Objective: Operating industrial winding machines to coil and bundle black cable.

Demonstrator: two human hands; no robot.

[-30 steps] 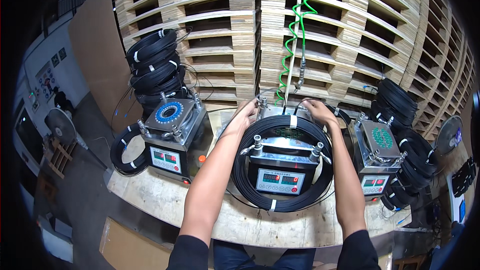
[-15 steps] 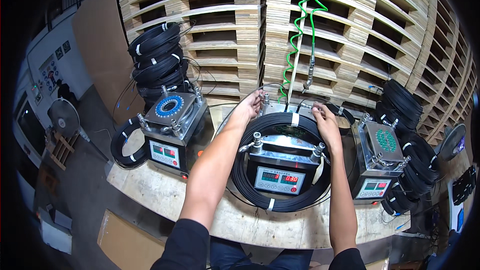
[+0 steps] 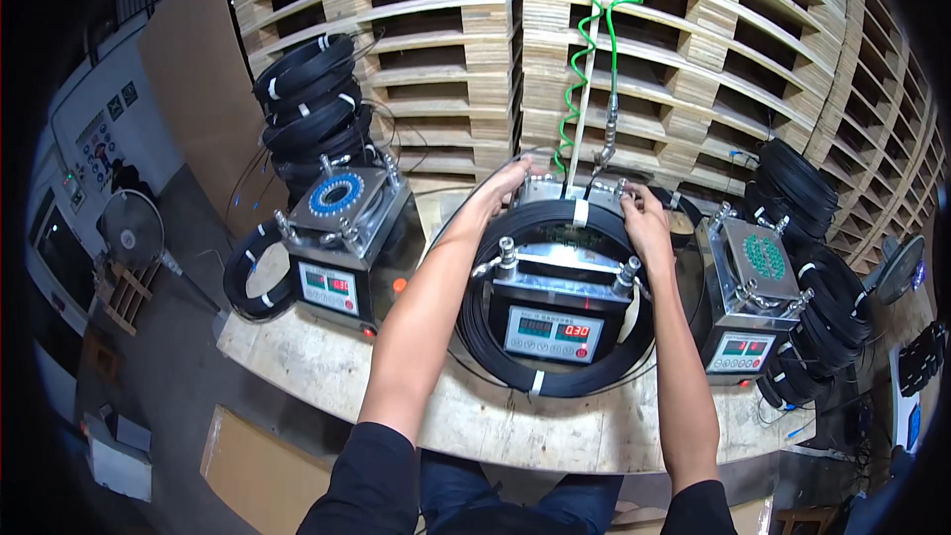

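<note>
A large coil of black cable (image 3: 495, 360), bound with white bands, hangs around the middle polishing-type machine, whose display panel (image 3: 555, 334) is lit red. My left hand (image 3: 502, 188) reaches over the coil to the back left, its fingers closed at a metal clamp post there, which they mostly hide. At the back right, my right hand (image 3: 646, 222) has its fingers closed around another metal clamp post (image 3: 622, 188). Two front clamp posts, left (image 3: 507, 256) and right (image 3: 629, 273), stand untouched. A thin loose cable arcs past my left forearm.
Similar machines stand left (image 3: 347, 228) with a blue ring on top and right (image 3: 750, 287) with green pieces. Stacks of black cable coils (image 3: 309, 119) flank them. A green spiral air hose (image 3: 611, 40) hangs before wooden pallets (image 3: 426, 40). All rest on a wooden table (image 3: 475, 426).
My left hand's fingers have stretched forward over the back left post. My right hand's fingers have closed in around the back right post. The view has shifted slightly.
</note>
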